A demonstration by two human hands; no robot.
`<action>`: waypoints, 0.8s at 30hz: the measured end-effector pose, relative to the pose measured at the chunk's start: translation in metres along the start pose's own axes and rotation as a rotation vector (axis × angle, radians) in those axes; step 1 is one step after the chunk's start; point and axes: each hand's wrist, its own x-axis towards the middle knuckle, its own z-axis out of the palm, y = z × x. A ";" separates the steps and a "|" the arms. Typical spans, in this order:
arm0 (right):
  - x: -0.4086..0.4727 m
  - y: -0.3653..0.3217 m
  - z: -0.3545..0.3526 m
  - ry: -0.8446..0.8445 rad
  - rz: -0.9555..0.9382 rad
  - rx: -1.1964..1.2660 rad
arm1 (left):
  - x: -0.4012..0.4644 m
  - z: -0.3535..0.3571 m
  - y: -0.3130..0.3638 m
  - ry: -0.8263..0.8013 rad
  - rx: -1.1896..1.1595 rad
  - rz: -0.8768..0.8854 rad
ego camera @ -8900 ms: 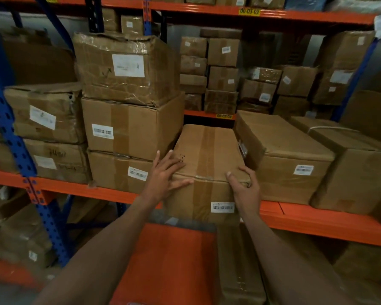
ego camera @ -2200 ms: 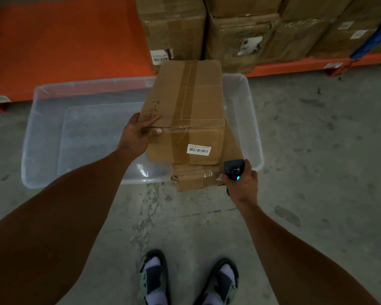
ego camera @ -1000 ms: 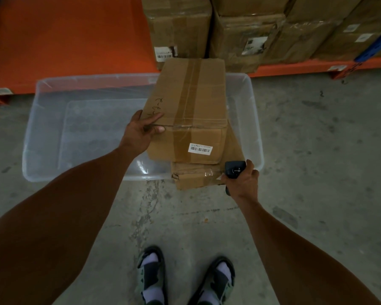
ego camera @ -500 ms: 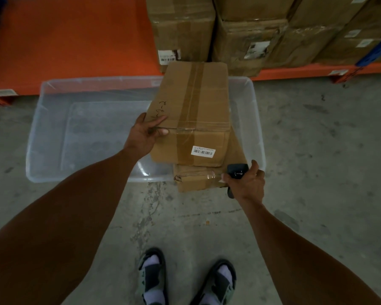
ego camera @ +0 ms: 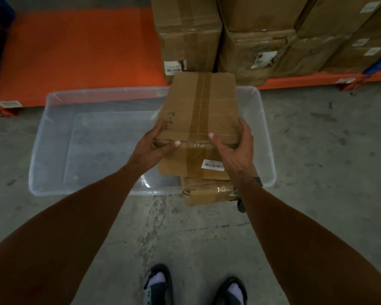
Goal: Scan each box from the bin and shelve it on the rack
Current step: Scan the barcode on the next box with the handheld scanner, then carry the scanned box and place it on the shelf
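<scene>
Head view, looking down. Both hands hold one cardboard box [ego camera: 201, 119] above the right end of a clear plastic bin [ego camera: 92, 148] that stands on the concrete floor [ego camera: 317, 150]. The left hand [ego camera: 151, 148] grips the box's near left corner, thumb laid along the near top edge and fingers curled round the side. The right hand [ego camera: 235, 150] grips the near right corner, thumb on the top edge and fingers wrapped round the right side. A strip of brown tape runs down the middle of the box, handwriting marks its top left, and a white barcode label [ego camera: 213, 165] sits on its near face. A second, crumpled box [ego camera: 207, 191] lies beneath it, leaning over the bin's near rim. A dark object [ego camera: 241, 205], mostly hidden by the right forearm, shows beside this lower box. Behind the bin, the orange rack shelf [ego camera: 75, 51] carries stacked cartons [ego camera: 189, 38]. Two sandalled feet [ego camera: 158, 285] appear at the bottom edge.
</scene>
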 end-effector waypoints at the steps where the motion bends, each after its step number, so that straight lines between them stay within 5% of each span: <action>1: 0.000 0.002 0.002 0.041 -0.006 0.023 | 0.002 0.002 0.001 0.005 -0.016 0.004; 7: 0.010 0.008 0.003 0.026 0.030 0.223 | 0.012 0.013 -0.004 0.139 -0.122 0.033; 12: 0.017 0.010 0.005 0.039 0.063 0.293 | 0.020 0.029 0.001 0.307 -0.433 -0.131; 24: 0.027 -0.016 -0.007 0.109 -0.019 0.216 | 0.023 0.023 0.024 0.310 -0.544 -0.064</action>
